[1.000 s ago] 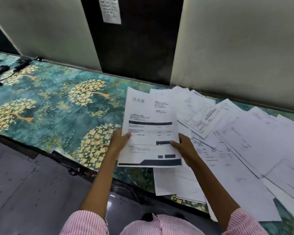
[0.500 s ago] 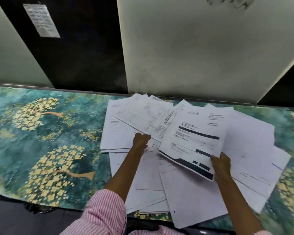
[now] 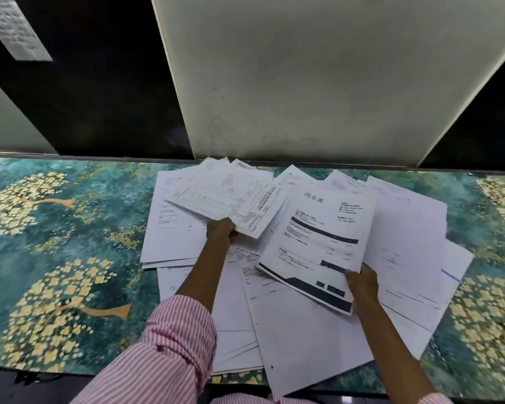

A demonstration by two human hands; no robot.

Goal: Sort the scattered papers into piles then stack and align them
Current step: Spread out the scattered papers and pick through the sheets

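Papers [image 3: 289, 330] white, printed, overlapping; left hand [image 3: 220, 230] grips form sheet [image 3: 231, 196], right hand [image 3: 362, 282] grips dark-banded invoice [image 3: 318, 243].

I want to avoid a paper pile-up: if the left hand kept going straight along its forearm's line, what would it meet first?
The left hand already grips the tabled sheet. Straight ahead lie more loose papers, then probably the wall panel; depth is unclear.

Shirt of pink-and-white pinstripe; left sleeve [image 3: 169, 354] pushed up the forearm, right sleeve [image 3: 433, 399] barely visible at lower right.
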